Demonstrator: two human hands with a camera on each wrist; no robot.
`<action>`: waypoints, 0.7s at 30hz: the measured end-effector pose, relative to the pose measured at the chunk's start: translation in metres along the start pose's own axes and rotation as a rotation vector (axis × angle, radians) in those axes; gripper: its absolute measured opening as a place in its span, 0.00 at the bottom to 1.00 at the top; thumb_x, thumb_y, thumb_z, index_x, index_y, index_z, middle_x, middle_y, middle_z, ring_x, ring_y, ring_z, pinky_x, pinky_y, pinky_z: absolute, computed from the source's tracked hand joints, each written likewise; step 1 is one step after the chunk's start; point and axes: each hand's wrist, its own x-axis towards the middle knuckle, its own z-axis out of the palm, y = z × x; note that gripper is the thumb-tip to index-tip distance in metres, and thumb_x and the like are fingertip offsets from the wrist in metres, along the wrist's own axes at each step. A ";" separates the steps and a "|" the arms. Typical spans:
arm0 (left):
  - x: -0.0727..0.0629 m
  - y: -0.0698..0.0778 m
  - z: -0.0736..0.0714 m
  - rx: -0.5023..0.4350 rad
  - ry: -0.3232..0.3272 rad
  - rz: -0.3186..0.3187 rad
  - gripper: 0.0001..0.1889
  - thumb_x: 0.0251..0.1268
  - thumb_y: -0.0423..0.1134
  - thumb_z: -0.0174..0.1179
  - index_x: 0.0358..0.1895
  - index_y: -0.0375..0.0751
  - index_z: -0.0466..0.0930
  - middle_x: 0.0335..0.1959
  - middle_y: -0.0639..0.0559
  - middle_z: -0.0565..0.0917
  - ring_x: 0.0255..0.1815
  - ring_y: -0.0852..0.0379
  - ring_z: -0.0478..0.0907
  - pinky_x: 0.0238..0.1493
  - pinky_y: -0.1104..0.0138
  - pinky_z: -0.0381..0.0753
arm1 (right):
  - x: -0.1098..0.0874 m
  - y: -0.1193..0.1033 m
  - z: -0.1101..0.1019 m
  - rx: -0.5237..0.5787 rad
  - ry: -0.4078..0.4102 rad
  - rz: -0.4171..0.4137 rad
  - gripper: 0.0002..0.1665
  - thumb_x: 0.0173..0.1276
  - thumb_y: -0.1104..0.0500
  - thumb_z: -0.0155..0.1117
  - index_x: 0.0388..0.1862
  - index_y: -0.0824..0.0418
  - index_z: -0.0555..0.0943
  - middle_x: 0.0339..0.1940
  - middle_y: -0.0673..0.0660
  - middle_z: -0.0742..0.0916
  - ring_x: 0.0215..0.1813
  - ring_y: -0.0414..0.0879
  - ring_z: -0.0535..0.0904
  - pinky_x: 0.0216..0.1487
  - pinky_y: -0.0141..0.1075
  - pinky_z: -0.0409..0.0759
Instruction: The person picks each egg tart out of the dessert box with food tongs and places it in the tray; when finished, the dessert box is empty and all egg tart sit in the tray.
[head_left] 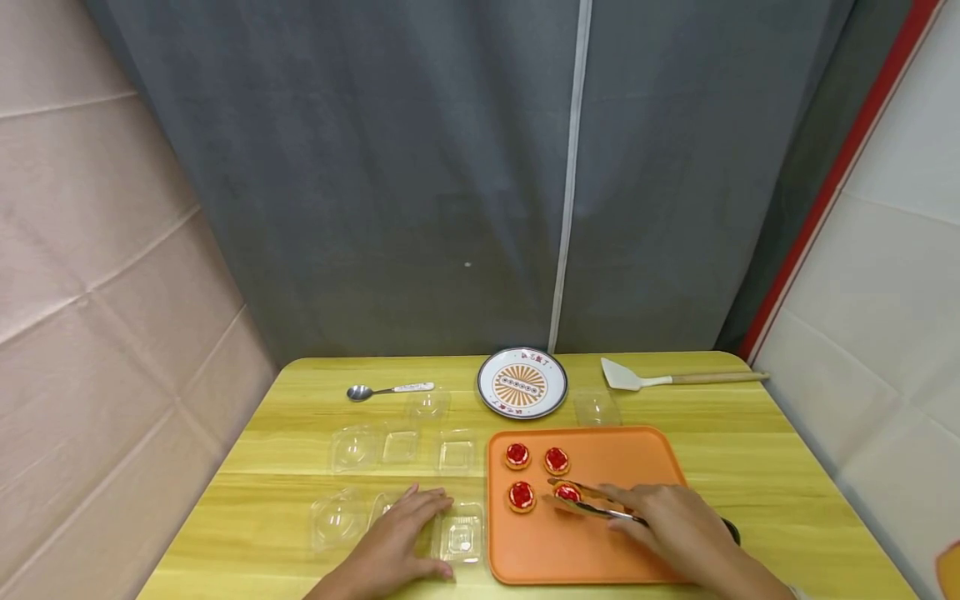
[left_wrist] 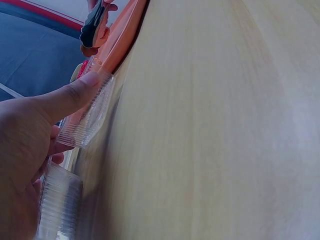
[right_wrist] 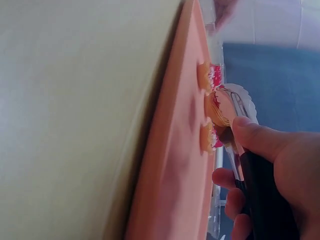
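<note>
My right hand (head_left: 671,521) grips metal tongs (right_wrist: 237,160) with black handles, their tips on either side of a small tart (head_left: 567,492) with red topping and a white rim. Three similar tarts, one of them a front-left tart (head_left: 521,497), sit on the orange tray (head_left: 585,550). Left of the tray, my left hand (head_left: 405,537) holds a clear plastic box (head_left: 460,535) at its sides, thumb at the near edge and index finger at the far corner. In the left wrist view the thumb lies across the ribbed wall of this box (left_wrist: 85,122).
Several more clear plastic boxes and lids, including an empty lid (head_left: 356,448), stand on the wooden table (head_left: 262,500). Along the back lie a spoon (head_left: 390,390), a patterned plate (head_left: 522,354) and a white spatula (head_left: 637,379). A grey curtain (head_left: 420,208) hangs behind.
</note>
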 end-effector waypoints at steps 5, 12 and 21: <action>0.000 0.000 0.000 0.003 0.003 0.002 0.49 0.46 0.72 0.69 0.70 0.44 0.76 0.71 0.44 0.76 0.74 0.31 0.67 0.69 0.34 0.68 | 0.000 0.003 0.007 -0.014 -0.012 0.012 0.25 0.69 0.37 0.67 0.60 0.44 0.87 0.38 0.41 0.90 0.34 0.32 0.82 0.29 0.35 0.80; -0.001 0.000 0.000 0.005 0.006 0.004 0.49 0.46 0.71 0.69 0.70 0.43 0.76 0.71 0.44 0.76 0.74 0.30 0.67 0.69 0.33 0.69 | -0.002 0.007 0.013 0.003 -0.016 0.022 0.25 0.71 0.36 0.65 0.59 0.45 0.87 0.44 0.42 0.91 0.40 0.36 0.85 0.35 0.38 0.84; -0.001 0.000 -0.001 -0.009 0.001 -0.003 0.49 0.47 0.71 0.69 0.70 0.43 0.76 0.71 0.44 0.76 0.74 0.30 0.67 0.69 0.33 0.68 | -0.001 0.007 0.014 0.006 -0.014 0.046 0.28 0.69 0.35 0.67 0.60 0.47 0.87 0.44 0.43 0.92 0.40 0.36 0.85 0.35 0.37 0.84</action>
